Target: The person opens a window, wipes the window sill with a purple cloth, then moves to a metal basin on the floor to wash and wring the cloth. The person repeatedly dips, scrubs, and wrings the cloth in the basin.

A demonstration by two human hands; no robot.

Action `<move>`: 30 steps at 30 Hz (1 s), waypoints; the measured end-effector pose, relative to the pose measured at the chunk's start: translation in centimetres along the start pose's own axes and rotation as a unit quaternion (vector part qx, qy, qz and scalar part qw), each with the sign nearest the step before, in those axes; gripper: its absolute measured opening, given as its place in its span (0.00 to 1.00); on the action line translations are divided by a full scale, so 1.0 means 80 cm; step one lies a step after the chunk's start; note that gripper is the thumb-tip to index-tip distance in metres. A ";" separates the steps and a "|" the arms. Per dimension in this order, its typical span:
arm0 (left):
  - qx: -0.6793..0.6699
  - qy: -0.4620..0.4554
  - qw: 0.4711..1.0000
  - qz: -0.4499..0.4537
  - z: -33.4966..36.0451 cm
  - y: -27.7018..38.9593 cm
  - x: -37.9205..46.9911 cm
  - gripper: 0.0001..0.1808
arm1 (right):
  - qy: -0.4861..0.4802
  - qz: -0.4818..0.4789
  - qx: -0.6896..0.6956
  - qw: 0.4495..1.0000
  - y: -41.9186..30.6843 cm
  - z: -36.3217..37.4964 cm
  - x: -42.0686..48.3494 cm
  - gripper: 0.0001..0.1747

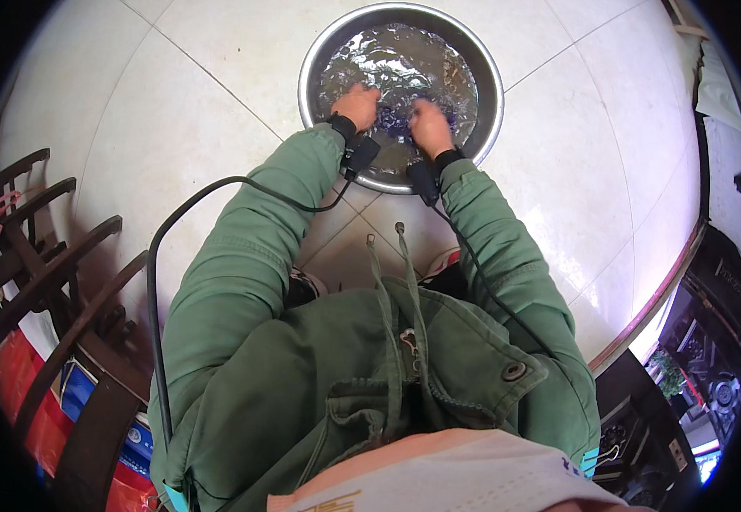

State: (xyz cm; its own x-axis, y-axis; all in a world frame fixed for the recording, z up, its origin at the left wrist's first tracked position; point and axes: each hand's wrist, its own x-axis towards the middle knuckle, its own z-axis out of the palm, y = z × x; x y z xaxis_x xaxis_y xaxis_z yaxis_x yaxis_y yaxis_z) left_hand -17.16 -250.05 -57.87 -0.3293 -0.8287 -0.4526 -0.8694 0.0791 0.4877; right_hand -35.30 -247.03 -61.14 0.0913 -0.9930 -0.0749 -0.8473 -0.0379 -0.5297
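A round metal basin (497, 96) of cloudy, rippling water stands on the tiled floor. Both hands are over its near half, at the water's surface. My left hand (357, 107) is at the left, its fingers curled beside a dark purple item (393, 121) in the water, perhaps cloth. On the right, my right hand (431, 127) is blurred, close to the same purple item. Whether either hand grips it cannot be made out. Brownish bits (452, 69) float near the basin's far right side. Each wrist wears a black strap with a small cabled device.
Dark wooden furniture (89, 269) with slanting bars stands at the left, with red and blue packages (76, 390) by it. Dark cabinet panels (645, 422) are at the lower right. Black cables run along both sleeves. My shoes are just behind the basin.
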 end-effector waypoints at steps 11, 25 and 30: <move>-0.263 0.005 0.964 0.039 -0.072 -0.031 0.001 0.18 | -0.179 0.101 0.450 0.869 -0.016 -0.106 0.018 0.08; 0.086 0.058 0.990 -0.098 0.001 0.011 -0.011 0.15 | -0.115 0.043 -0.028 0.992 -0.013 -0.002 0.014 0.15; -0.100 0.005 0.994 0.031 -0.011 -0.011 -0.019 0.13 | -0.138 -0.085 0.032 0.986 -0.025 -0.046 0.011 0.11</move>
State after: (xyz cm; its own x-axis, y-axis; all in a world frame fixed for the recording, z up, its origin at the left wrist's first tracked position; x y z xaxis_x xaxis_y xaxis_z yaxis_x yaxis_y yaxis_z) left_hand -15.56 -249.31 -56.99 -0.3753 -0.8310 -0.4107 -0.7563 0.0184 0.6540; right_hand -35.49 -248.21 -57.03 0.3756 -0.9043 -0.2028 -0.7731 -0.1850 -0.6067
